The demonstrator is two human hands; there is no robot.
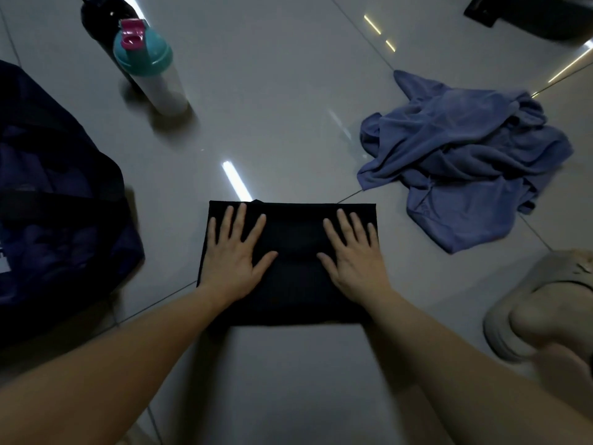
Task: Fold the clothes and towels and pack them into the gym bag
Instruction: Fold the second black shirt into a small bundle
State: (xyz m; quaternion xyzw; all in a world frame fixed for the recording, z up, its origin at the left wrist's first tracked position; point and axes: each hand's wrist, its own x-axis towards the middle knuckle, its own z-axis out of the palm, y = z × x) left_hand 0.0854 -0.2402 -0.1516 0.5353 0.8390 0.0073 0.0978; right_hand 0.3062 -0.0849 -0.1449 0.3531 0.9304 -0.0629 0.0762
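A black garment (293,300) lies folded into a flat rectangle on the tiled floor in front of me. My left hand (234,252) presses flat on its left half with fingers spread. On the right half my right hand (351,252) lies the same way, fingers straight. A crumpled blue garment (465,155) sits in a heap to the right, beyond the black one. The dark navy gym bag (54,200) stands at the left edge, its opening facing up.
A shaker bottle (150,65) with a teal lid and pink cap stands at the back left, a dark bottle (99,14) behind it. A beige slipper (539,303) is on my foot at the right. A black object (539,14) sits in the far right corner.
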